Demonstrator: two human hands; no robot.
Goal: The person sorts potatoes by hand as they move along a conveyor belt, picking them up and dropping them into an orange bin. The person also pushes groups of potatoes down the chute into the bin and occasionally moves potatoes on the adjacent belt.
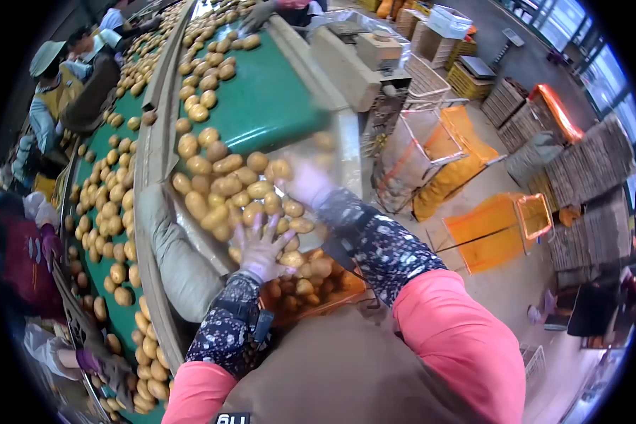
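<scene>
The left hand (261, 247) is lying palm-down on the fruit (226, 187) heaped at the near end of the green belt (261, 106). Its fingers (251, 227) are spreading wide and gripping nothing. The right hand (307, 182) is hovering just beyond it over the same heap, near the belt's right edge. It is showing only as a blur, so I cannot tell whether its fingers are wide or closed. Below both hands an orange crate (348, 284) is sitting against the belt's end, holding more fruit. A second belt (95, 145) is lying alongside on the left, also carrying fruit. Other people (56, 92) are standing at it, and a gloved hand (93, 360) is reaching among the fruit there. Orange bags (498, 226) on frames are standing on the floor to the right.
</scene>
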